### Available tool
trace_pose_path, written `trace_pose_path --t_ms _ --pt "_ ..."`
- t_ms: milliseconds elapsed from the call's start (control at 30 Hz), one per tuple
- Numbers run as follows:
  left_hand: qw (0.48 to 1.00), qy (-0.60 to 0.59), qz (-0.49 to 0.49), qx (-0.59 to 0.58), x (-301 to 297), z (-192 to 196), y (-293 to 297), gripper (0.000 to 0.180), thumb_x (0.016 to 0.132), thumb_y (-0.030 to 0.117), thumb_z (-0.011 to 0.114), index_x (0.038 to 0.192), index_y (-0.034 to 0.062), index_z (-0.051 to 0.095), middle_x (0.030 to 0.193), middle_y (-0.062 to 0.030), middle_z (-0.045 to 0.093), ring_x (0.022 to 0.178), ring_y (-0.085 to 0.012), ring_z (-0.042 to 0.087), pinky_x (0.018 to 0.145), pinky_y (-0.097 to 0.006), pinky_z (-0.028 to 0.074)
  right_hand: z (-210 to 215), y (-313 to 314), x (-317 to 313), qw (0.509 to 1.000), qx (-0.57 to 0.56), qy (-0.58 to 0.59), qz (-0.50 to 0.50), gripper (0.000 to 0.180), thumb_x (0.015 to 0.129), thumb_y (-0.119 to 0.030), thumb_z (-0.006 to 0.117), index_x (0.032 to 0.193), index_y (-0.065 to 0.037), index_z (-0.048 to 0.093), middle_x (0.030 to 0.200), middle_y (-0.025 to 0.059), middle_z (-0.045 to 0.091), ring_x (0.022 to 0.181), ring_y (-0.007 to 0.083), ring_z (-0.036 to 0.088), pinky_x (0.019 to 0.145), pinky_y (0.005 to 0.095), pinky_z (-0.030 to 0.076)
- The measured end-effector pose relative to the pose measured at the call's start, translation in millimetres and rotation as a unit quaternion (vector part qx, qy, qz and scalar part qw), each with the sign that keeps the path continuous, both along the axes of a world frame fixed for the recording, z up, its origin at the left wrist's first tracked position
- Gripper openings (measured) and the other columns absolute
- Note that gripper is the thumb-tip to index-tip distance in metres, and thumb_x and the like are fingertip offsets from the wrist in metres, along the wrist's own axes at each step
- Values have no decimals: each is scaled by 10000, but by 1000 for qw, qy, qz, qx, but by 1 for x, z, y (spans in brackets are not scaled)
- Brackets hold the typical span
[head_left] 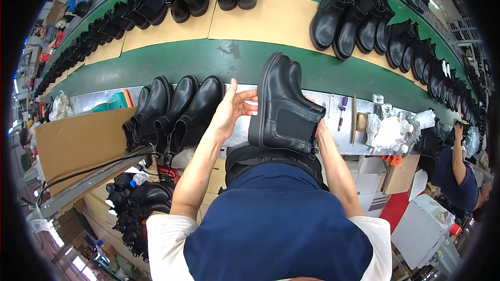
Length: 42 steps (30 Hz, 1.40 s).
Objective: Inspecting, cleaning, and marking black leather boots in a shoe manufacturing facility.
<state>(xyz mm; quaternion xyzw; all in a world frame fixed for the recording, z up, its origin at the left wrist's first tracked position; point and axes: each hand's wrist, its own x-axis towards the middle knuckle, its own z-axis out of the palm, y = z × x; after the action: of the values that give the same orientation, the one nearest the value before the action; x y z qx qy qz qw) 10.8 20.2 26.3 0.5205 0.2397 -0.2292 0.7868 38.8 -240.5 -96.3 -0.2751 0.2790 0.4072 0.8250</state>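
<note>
At the left of the frame you have a brown cardboard panel (pixel 78 140), and just beside it a cluster of standing boots (pixel 198 109) at the silver desk (pixel 240 131); behind them, a green belt (pixel 177 62) carries more black footwear across the top.

Your left hand (pixel 232 109) is open near the middle, thumb up and fingers spread toward the soles; whether the fingertips touch, you cannot tell from here. The black boots (pixel 284 101), two together, are raised at the centre before your apron (pixel 281 218), toes up and soles facing left; your right hand (pixel 320 127) is behind their shafts, its grip mostly hidden, though it seems to bear the weight.

If that grip is loose, the rear boot could slide off the front one and drop; if you swing left without looking, the soles could knock the standing boots.

Further right, a purple-handled screwdriver (pixel 341 108) and a white crumpled heap (pixel 385 131) are near your right wrist; a wide swing that way could scuff the leather or topple the clutter.
</note>
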Motion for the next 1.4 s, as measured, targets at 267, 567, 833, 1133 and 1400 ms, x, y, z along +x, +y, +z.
trace_pose_path --t_ms 267,567,833,1133,1400 --pt "999 2 16 -30 4 -56 -2 652 897 601 331 1319 108 396 1185 -96 545 1054 -218 521 925 -360 385 56 11 -5 894 -321 -305 65 650 879 -560 449 1275 -46 445 960 12 567 833 99 528 782 298 405" --pt "935 -177 -27 -307 20 -115 -27 667 911 540 354 1340 30 347 1299 -186 447 1155 -286 483 995 -397 387 114 30 34 841 -319 -436 22 620 955 -470 342 1350 8 337 987 24 510 718 54 430 691 232 385" --pt "957 -202 177 -110 17 -109 -36 719 897 592 319 1325 17 359 1270 -165 460 1118 -254 496 971 -369 392 96 46 18 715 -407 -559 -99 624 931 -415 435 1315 58 298 1301 172 405 1227 210 364 1031 297 262" --pt "881 -138 53 -449 15 -24 -36 430 947 336 400 1234 20 454 1077 -133 550 839 -190 508 757 -319 469 59 14 29 942 -65 -312 -101 629 912 -453 461 1272 56 383 1233 138 482 1135 201 474 950 286 372" --pt "966 -182 19 -184 -1 -29 -30 392 926 174 450 1269 -15 418 1193 -142 516 959 -191 569 844 -296 493 55 -6 34 964 169 -183 -88 603 908 -437 479 1218 79 443 1151 137 540 1080 198 511 923 286 394"
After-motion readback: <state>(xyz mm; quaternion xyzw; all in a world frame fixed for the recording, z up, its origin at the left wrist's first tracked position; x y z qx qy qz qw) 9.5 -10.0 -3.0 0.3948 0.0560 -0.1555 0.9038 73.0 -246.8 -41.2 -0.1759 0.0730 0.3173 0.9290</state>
